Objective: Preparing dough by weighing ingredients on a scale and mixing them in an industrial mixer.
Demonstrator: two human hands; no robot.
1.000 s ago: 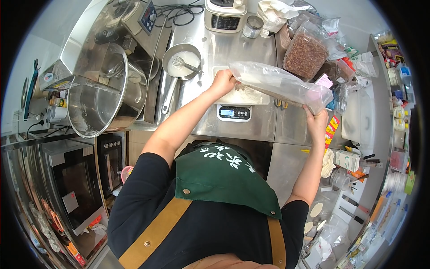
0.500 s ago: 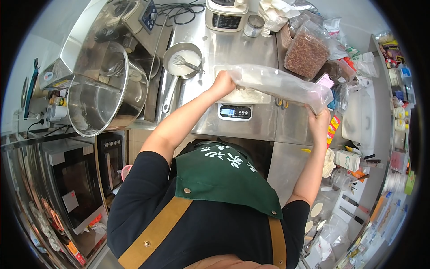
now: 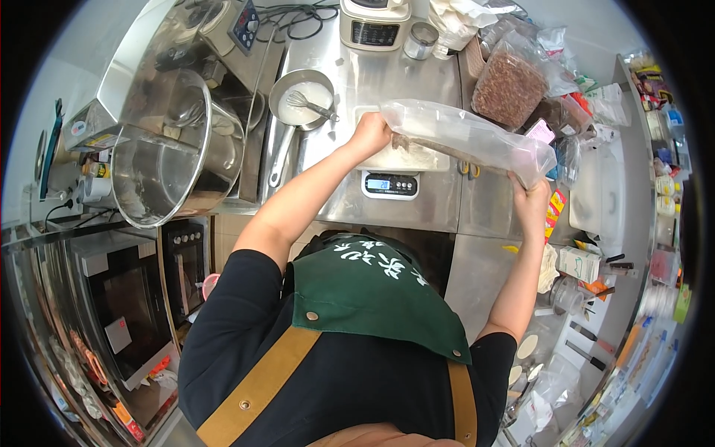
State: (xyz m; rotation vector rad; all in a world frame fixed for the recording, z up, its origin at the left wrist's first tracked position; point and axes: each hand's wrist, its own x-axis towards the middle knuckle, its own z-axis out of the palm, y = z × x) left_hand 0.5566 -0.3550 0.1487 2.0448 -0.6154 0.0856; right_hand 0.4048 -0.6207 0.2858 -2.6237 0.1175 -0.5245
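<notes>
A long clear plastic bag (image 3: 454,130), with brown material along its lower side, stretches between my two hands. My left hand (image 3: 369,134) is closed on its left end, over a pale rectangular tray (image 3: 437,165) of white powder. My right hand (image 3: 531,197) grips the other end, lower and to the right, beside some small packets. The tray rests on a digital scale (image 3: 389,186) on the steel worktop (image 3: 328,201).
A pan (image 3: 302,100) with white liquid and a whisk sits left of the tray, beside a large mixer bowl (image 3: 156,179). An appliance (image 3: 375,30) and jar (image 3: 421,41) stand behind. Bags and a container of brown bits (image 3: 510,82) crowd the right, by scissors (image 3: 469,170).
My left hand and the bag have risen slightly, with a little more brown material showing by that hand. My right hand has shifted very little.
</notes>
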